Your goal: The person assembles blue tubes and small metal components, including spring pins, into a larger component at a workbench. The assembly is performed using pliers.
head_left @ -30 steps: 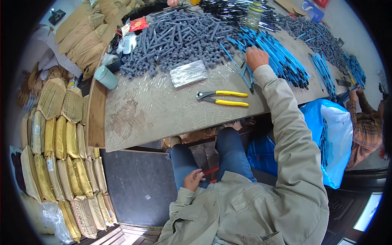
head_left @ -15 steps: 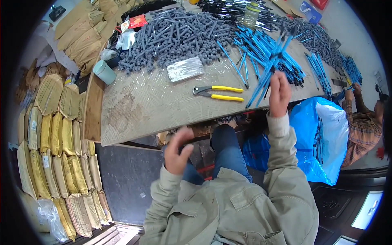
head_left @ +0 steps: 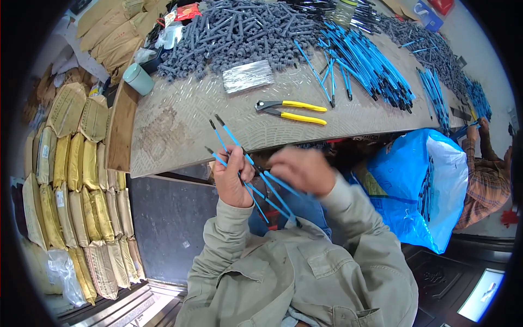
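Several thin blue rods with black ends [head_left: 231, 135] are gripped in my left hand [head_left: 234, 175], in front of the table's near edge. They cross at different angles above my lap. Close by on the right is my right hand [head_left: 306, 170], smeared by motion, its fingers curled near one blurred blue rod. Whether it grips that rod, I cannot tell. On the table [head_left: 201, 128] beyond my hands lie pincers with yellow handles [head_left: 304, 111]. A pile of similar blue rods [head_left: 368, 65] lies farther right.
Grey plastic pieces [head_left: 245, 35] are heaped at the back, behind a silvery block [head_left: 248, 76]. A pale green cup [head_left: 138, 79] stands at the table's left edge. Right of my lap is a blue bag [head_left: 400, 188] with rods inside; beyond it sits a person in plaid [head_left: 487, 185].
My right hand has come back from the rod pile toward my left hand, bringing blue rods. My left hand, empty before, has moved up slightly and closed around several rods.
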Available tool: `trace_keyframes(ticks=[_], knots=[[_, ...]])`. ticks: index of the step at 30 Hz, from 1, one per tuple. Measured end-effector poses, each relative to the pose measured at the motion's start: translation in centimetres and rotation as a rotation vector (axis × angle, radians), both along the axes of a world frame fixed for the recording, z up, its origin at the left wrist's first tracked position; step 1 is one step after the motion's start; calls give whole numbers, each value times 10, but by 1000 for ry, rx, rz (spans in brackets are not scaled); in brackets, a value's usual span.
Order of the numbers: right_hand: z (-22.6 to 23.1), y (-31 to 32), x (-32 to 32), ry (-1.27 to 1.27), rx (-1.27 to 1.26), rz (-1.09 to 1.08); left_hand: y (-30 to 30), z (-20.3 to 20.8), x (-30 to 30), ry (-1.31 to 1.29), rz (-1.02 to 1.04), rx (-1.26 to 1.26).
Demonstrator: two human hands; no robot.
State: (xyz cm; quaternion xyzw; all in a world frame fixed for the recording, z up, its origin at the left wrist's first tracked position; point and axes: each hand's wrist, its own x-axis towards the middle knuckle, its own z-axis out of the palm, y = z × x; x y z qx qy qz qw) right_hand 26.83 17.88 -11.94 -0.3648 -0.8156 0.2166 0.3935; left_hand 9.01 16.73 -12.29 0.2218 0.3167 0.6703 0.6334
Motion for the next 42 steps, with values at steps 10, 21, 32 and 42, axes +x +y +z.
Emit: trace_keyframes(ticks=[10, 21, 32, 42], knots=[[2, 187, 108, -666, -142, -1048, -57, 26, -48, -17, 133, -65], [22, 33, 25, -17, 239, -634, -61, 2, -33, 162, 27, -33], [-4, -65, -43, -132, 338, -287, -21, 14, -3, 338, 158, 145], [11, -11, -1, -210, 195, -103, 12, 18, -1, 355, 267, -29]])
